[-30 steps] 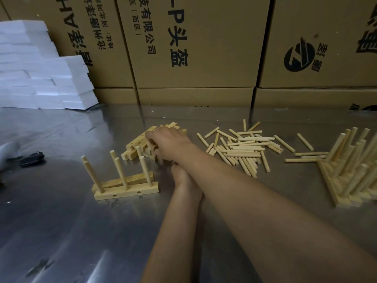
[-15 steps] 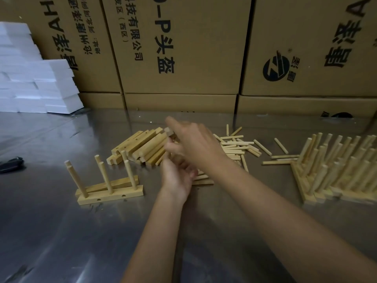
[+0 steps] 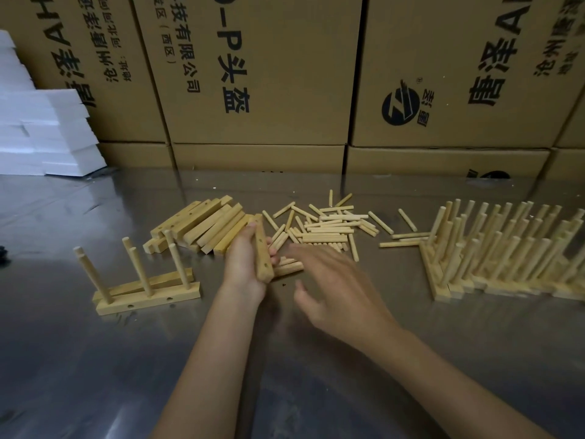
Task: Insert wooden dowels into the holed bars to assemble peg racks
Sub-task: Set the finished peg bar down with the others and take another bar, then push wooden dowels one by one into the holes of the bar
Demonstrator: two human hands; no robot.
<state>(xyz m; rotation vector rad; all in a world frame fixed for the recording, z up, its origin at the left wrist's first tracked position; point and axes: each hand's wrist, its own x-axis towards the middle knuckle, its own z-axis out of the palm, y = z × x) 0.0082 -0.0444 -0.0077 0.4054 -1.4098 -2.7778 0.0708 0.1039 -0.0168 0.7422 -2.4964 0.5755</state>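
Note:
My left hand point(image 3: 243, 264) grips a holed wooden bar point(image 3: 262, 251) held on end, its holes facing right. My right hand point(image 3: 335, 289) hovers just right of it, blurred, fingers spread and holding nothing. A pile of holed bars point(image 3: 202, 228) lies behind the left hand. Loose dowels point(image 3: 329, 226) are scattered behind the right hand. Two finished racks with three upright pegs each point(image 3: 145, 286) stand at the left. A row of several finished racks point(image 3: 506, 251) stands at the right.
The work surface is a shiny metal table point(image 3: 95, 359). Cardboard boxes point(image 3: 262, 74) form a wall along the back edge. A stack of white foam blocks point(image 3: 41, 128) sits at the back left. A dark object point(image 3: 2, 253) shows at the left edge.
My right hand came off the bar pile and moved right and toward me, now empty. A bar taken from the pile is now held on end in my left hand.

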